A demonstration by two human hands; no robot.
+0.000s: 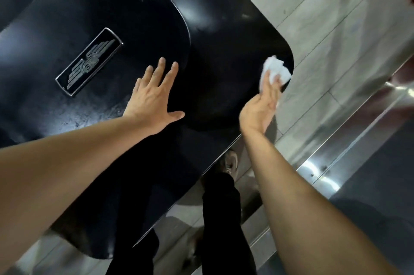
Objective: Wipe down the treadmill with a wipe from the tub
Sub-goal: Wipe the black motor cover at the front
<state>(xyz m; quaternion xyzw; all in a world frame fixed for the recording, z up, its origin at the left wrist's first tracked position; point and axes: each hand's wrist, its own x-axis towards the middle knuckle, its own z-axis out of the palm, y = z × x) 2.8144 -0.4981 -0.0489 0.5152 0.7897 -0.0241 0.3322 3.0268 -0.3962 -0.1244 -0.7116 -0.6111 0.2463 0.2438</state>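
The treadmill's glossy black motor cover (112,16) fills the upper left of the view, with a silver winged badge (89,61) set into it. My left hand (154,99) lies flat on the cover with its fingers spread, holding nothing. My right hand (261,106) presses a crumpled white wipe (274,70) against the cover's rounded right corner, its fingers on top of the wipe. The wipe tub is not in view.
Pale tiled floor (313,28) lies to the right of the cover. A shiny metal rail (324,162) runs diagonally at the lower right beside a dark belt surface (380,173). My legs in black trousers (224,218) stand below the cover's edge.
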